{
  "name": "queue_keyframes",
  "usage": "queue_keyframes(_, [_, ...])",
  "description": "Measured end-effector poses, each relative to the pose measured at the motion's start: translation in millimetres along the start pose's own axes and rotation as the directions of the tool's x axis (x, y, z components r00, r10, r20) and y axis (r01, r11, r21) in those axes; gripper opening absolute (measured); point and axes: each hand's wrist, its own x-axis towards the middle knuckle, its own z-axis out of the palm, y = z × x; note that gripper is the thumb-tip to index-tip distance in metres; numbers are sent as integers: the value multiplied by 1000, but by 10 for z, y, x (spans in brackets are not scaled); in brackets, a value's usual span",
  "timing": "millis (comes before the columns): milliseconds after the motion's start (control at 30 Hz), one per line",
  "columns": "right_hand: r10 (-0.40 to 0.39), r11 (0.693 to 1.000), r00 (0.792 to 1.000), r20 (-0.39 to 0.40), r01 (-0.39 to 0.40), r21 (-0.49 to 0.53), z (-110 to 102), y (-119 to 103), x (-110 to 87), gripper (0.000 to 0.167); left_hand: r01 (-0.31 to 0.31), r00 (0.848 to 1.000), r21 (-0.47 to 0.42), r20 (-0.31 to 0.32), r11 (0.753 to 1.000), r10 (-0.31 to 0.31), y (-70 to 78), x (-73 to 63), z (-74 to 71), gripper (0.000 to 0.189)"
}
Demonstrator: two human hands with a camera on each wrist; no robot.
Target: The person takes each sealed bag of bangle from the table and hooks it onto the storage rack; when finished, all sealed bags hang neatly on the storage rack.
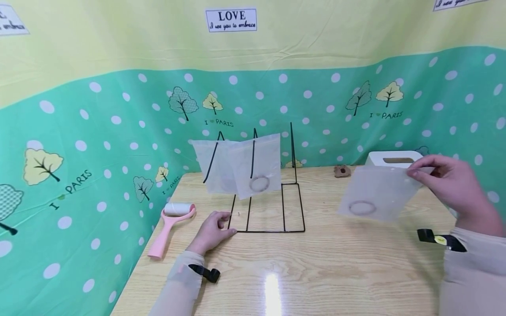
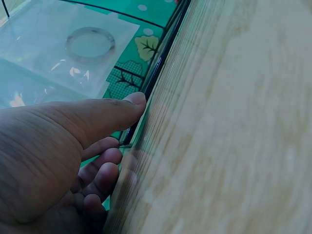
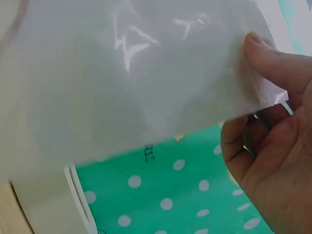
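Observation:
A black wire rack (image 1: 294, 206) stands on the table, two translucent plastic bags (image 1: 261, 162) hanging on its prongs. Through the front bag a bracelet-like ring (image 1: 259, 184) shows. At the rack's front left corner, my left hand (image 1: 213, 230) holds the base wire, thumb (image 2: 122, 109) against the bar and other fingers curled beside it. My right hand (image 1: 454, 184) pinches another translucent bag (image 1: 381, 188) by its upper right corner, raised over the table right of the rack. Low in that bag lies a similar ring (image 1: 361, 208). The right wrist view shows the thumb (image 3: 273, 58) on the bag's face.
A pink-handled lint roller (image 1: 170, 226) lies left of the rack. Toward the back right are a small brown object (image 1: 341, 171) and a white box (image 1: 389, 157) with a slot, partly behind the raised bag. A patterned cloth (image 1: 316, 101) hangs behind the wooden table (image 1: 316, 272).

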Motion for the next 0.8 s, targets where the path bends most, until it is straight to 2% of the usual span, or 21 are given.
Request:
queue_keyframes(100, [-37,998,998,-51,39,41,45,-53,8,9,0,1000,1,0,1000,0,3,0,-1,61])
queue_keyframes(300, [-70,996,991,-115,75,43,51,-220,-42,9,-6,1000,-3,-5,1000,6,-6,0,1,61])
queue_keyframes(467, [-122,991,983,-140,128,34,53,-373,-98,11,-16,1000,0,-11,1000,16,-24,3,-1,61])
queue_keyframes(667, [-140,989,978,-156,146,31,84,-493,-142,13,-18,1000,-7,-4,1000,18,-31,6,-3,60])
queue_keyframes(800, [-185,975,969,-163,202,97,112,-544,-142,16,-16,1000,-7,-2,1000,16,-36,10,4,60])
